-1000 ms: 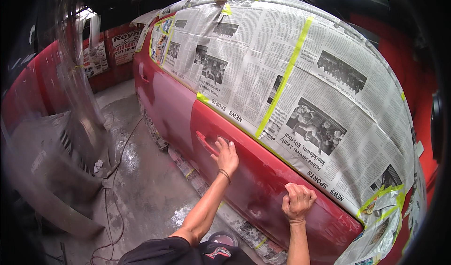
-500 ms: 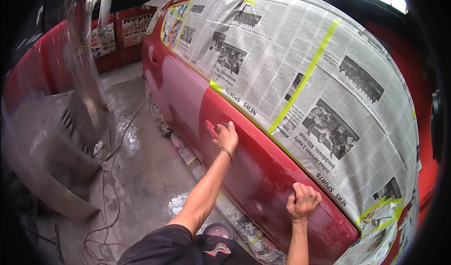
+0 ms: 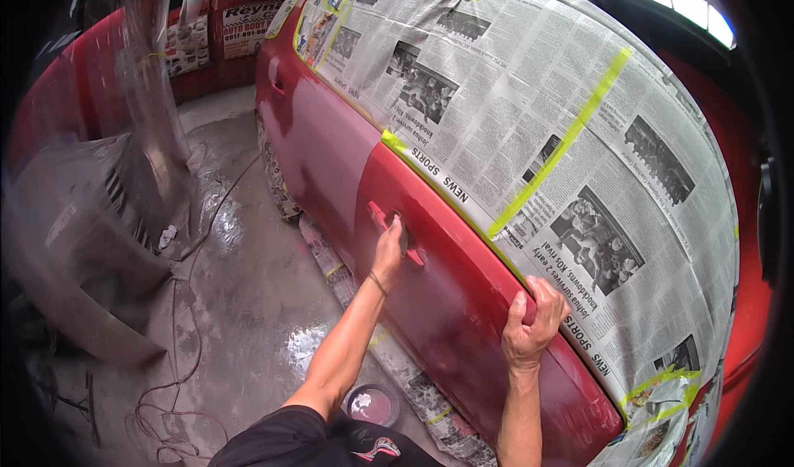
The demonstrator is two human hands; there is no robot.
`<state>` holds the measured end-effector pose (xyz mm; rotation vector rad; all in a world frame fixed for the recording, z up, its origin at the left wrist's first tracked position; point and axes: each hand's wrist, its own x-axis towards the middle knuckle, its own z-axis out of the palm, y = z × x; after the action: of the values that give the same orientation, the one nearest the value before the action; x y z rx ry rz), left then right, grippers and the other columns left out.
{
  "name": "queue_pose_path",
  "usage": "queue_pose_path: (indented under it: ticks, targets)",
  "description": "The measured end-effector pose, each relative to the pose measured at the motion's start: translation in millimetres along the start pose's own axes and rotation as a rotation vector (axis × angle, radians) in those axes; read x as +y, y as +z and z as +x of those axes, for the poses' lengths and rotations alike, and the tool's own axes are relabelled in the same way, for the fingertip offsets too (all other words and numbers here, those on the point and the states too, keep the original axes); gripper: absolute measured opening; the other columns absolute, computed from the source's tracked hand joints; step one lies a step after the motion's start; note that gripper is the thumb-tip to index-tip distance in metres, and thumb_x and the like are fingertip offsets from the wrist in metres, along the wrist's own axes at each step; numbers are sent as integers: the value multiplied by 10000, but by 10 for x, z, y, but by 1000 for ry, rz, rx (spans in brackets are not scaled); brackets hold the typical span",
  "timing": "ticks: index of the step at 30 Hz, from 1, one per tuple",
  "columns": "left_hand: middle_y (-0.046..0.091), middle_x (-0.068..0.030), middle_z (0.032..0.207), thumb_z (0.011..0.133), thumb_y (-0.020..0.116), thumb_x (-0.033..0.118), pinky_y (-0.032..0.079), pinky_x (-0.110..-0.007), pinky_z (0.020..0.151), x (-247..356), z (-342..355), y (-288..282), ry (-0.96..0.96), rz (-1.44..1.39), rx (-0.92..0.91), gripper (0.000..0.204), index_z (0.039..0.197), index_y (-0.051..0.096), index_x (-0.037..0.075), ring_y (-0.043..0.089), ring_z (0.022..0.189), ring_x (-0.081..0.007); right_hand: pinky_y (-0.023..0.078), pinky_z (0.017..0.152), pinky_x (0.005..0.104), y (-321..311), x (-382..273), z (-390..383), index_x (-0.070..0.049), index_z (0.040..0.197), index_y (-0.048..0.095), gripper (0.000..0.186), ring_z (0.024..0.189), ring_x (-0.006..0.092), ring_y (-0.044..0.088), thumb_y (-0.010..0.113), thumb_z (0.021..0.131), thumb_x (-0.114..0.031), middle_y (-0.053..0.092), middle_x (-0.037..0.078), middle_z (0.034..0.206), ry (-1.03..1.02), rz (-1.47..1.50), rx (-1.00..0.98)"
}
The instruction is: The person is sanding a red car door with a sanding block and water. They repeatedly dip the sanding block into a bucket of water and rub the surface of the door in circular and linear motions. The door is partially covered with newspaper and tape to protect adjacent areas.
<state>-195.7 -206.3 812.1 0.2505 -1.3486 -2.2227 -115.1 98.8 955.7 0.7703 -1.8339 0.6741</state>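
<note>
Though red, the door (image 3: pixel 465 325) patchily dull

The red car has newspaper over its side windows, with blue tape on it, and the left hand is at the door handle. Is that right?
Not quite: the tape is bright yellow, as the head view shows. The red car does have newspaper over its side windows, and the left hand is at the door handle.

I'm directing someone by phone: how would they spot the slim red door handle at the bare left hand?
Find the reddish car body below the grey newspaper sheets. On its nearer red door, the slim red handle sits partly behind the bare left hand. Unlike the farther red handle, it has a hand at it.
</note>
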Motion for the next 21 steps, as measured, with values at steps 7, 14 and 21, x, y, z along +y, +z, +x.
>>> queue_pose_path:
  ticks: [7,14,21]
  targets:
    - [657,-136,1373,1123,448,380,469,-411,1127,676,-483,-1157,-140,-541,-89,487,1374,587,-14,633,1266,-250,435,914,351,1122,-32,2412,-148,1221,711,265,1011,174,649,676,966,-211,733,14,1131,-250,-49,49]
    - [692,-84,1201,1065,563,368,468,-338,996,-181,-814,-3986,-221,-24,571,448,1226,668,-36,634,1103,-196,591,937,380,2201,201,4823,-186,1250,726,294,1019,212,722,555,1037,-296,752,38,1193,-281,-289,30]
    - [746,-218,1085,1036,604,301,516,-448,903,-813,-2431,-6044,-629,787,817,424,1111,712,-102,686,976,-291,485,1124,519,2985,316,5923,-316,1399,654,507,1316,274,609,450,1008,-67,615,82,1452,-201,-707,-52]
